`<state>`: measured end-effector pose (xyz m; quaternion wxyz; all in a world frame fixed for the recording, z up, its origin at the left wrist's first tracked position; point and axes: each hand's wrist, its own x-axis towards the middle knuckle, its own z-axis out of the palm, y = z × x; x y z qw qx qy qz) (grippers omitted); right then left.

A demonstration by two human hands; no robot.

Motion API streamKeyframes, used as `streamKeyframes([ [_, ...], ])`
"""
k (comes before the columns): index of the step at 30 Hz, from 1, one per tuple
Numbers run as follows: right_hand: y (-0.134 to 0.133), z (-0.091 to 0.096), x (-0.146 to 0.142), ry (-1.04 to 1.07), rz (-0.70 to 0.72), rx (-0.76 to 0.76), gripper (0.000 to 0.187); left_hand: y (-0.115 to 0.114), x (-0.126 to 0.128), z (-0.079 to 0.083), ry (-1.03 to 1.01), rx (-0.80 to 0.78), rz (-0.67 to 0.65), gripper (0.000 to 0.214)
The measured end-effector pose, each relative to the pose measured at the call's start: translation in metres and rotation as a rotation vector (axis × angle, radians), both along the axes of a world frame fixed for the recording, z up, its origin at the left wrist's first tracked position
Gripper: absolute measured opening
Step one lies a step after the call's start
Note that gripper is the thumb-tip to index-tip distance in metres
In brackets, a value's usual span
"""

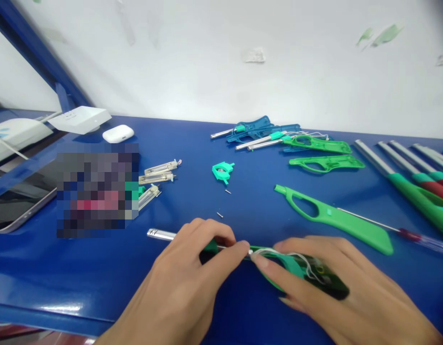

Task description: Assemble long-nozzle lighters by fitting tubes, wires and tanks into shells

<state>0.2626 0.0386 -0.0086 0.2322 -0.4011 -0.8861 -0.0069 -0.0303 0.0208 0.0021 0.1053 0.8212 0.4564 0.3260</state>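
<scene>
In front of me lies an opened green stick lighter (273, 278), its inner parts exposed, held between both hands. My left hand (187, 275) grips its front section, thumb and index finger pinched near a white wire joint. The lighter's metal tube (161, 234) sticks out to the left beyond that hand. My right hand (336, 278) wraps the handle end, its thumb tip close to the left fingertips. Between the hands show a teal trigger (293, 265) and loose white wires (309, 268). Part of the casing is hidden by my fingers.
Beyond my hands are small screws (220, 214), a teal plastic piece (221, 171), a green half shell (336, 221) and a screwdriver (422, 238). Several whole lighters (411, 194) lie right; opened lighters (257, 132) sit behind. Clear cartridges (158, 178) and a phone (23, 191) are left.
</scene>
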Motion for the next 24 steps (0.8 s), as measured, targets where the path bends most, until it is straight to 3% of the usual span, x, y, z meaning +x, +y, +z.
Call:
streamKeyframes([
  [6,-0.004,0.008,0.002,-0.058,0.105,-0.066,0.07,0.002,0.001,0.008,0.058,0.065,0.013,0.049],
  [12,-0.004,-0.005,0.003,-0.02,0.083,-0.026,0.066,0.003,0.002,0.008,0.043,0.066,0.014,0.048],
  [24,-0.001,-0.003,0.005,-0.078,0.113,0.026,0.067,0.003,-0.002,0.005,-0.03,0.02,-0.014,0.044],
])
